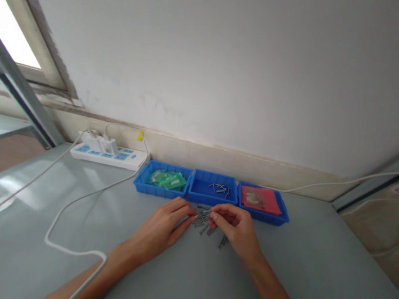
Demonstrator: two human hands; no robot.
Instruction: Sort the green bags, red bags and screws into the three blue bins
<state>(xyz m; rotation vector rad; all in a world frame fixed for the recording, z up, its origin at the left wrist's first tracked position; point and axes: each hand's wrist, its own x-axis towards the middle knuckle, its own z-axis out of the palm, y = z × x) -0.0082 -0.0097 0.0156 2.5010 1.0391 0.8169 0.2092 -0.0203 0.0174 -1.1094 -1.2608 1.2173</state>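
Observation:
A small heap of metal screws [200, 222] lies on the grey tabletop in front of the blue trays. Over its left side is my left hand [164, 223], thumb and forefinger pinched together; what is between them is too small to make out. From the right, my right hand [236, 226] pinches a screw [206, 212] above the heap. More screws [224, 241] lie partly hidden under that hand. Just behind, the middle blue tray [212, 198] contains several loose screws [221, 188].
The left blue tray [160, 192] holds green plastic packets [168, 180]. In the right blue tray [267, 217] lies a red bag [263, 200]. A white power strip [128, 160] with plugged-in adapters stands by the wall. Its white cable [74, 203] loops across the table and over my left forearm.

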